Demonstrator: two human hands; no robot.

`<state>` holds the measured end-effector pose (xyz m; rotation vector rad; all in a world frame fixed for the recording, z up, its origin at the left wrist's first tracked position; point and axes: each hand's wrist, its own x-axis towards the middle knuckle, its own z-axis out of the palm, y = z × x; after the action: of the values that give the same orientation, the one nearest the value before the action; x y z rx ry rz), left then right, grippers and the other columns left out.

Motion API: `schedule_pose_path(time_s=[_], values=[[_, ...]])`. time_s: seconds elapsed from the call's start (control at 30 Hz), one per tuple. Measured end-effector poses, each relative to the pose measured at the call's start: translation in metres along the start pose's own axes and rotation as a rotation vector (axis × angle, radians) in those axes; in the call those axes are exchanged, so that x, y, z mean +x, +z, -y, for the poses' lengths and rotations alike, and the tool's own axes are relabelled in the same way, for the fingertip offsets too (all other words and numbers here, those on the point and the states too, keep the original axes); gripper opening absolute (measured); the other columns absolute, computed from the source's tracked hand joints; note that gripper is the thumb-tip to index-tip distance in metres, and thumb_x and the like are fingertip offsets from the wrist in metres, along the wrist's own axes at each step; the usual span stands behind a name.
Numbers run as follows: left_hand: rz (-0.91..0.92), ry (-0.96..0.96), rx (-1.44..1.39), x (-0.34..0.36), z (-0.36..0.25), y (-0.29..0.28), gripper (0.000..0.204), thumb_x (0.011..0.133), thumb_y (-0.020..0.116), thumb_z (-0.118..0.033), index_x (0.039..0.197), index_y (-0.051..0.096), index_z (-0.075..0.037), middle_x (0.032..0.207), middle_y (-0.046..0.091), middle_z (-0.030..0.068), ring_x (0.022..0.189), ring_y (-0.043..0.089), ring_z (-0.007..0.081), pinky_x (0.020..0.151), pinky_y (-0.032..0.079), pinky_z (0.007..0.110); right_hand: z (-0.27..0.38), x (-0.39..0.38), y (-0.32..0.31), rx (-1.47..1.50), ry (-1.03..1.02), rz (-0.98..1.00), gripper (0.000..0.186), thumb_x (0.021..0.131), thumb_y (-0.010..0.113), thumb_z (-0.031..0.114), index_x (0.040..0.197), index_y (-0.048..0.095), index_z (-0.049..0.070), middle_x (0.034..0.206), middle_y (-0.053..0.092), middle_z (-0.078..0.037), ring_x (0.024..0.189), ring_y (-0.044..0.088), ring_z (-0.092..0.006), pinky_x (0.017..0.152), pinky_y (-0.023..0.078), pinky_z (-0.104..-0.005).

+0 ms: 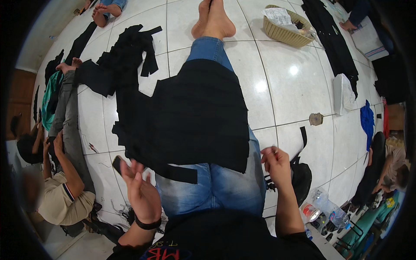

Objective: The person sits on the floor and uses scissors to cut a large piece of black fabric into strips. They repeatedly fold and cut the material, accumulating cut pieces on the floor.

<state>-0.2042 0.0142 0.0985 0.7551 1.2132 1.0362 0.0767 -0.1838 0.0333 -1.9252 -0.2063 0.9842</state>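
Across my outstretched legs in blue jeans [236, 195] lies a broad piece of black fabric [199, 115], joined or overlapping with more black cloth on its left. A narrow black strip [180, 174] crosses my left thigh. My left hand [142, 193] is raised beside that thigh, palm up, fingers apart and holding nothing; a dark phone [116, 164] shows just behind its fingers. Off the fabric's right edge hovers my right hand [277, 162], thumb and fingertips brought together. Whatever it may pinch is too small to make out.
Cut black pieces [125, 52] lie on the white tiles ahead. A woven basket [288, 28] stands far right, near a long black cloth [331, 41]. Plastic bottles [320, 197] and a black bag [301, 180] sit at right. Co-workers sit left [67, 195] and right [392, 167].
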Motion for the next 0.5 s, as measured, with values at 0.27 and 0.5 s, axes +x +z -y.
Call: schedule_pose_path(time_s=[0.27,0.5], values=[[1.553,0.848,0.858,0.047,0.084,0.162,0.029,0.092,0.064,-0.017,0.119,0.067,-0.009,0.122,0.065,0.0104,0.126,0.054,0.0279,0.108,0.038,0.044,0.005,-0.002,0.006,0.015,-0.169,-0.011,0.019,0.091,0.068,0.012,0.104,0.068,-0.002,0.080,0.068,-0.005,0.063,0.055,-0.0062,0.057,0.044,-0.0231],[1.758,0.864,0.833,0.067,0.121,0.174,0.012,0.088,0.069,-0.020,0.096,0.069,-0.010,0.095,0.060,0.0044,0.103,0.057,0.0263,0.108,0.037,0.047,0.000,-0.006,0.018,-0.104,-0.183,0.078,0.020,0.088,0.073,0.008,0.105,0.068,-0.002,0.077,0.063,0.002,0.066,0.052,-0.0035,0.058,0.041,-0.0195]])
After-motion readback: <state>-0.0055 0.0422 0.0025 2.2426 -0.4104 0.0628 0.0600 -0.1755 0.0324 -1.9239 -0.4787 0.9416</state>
